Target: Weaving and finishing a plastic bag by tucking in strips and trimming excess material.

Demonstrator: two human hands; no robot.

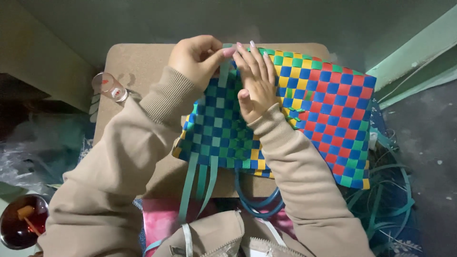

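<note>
A woven checkered bag point(328, 114) of blue, green, yellow and red plastic strips lies flat on a small brown table point(138, 62). My left hand point(197, 57) pinches a teal strip point(224, 71) at the bag's far edge. My right hand point(256, 81) lies flat on the weave right beside it, fingers spread, pressing the bag down. Loose teal strip ends point(200, 183) hang off the near edge, and a blue round handle point(259, 202) curves below the bag.
An overturned clear glass point(110, 86) lies at the table's left edge. A dark bowl point(19, 221) with liquid sits at lower left. Loose teal strips point(385, 200) pile on the floor at right. Pink cloth point(159, 219) covers my lap.
</note>
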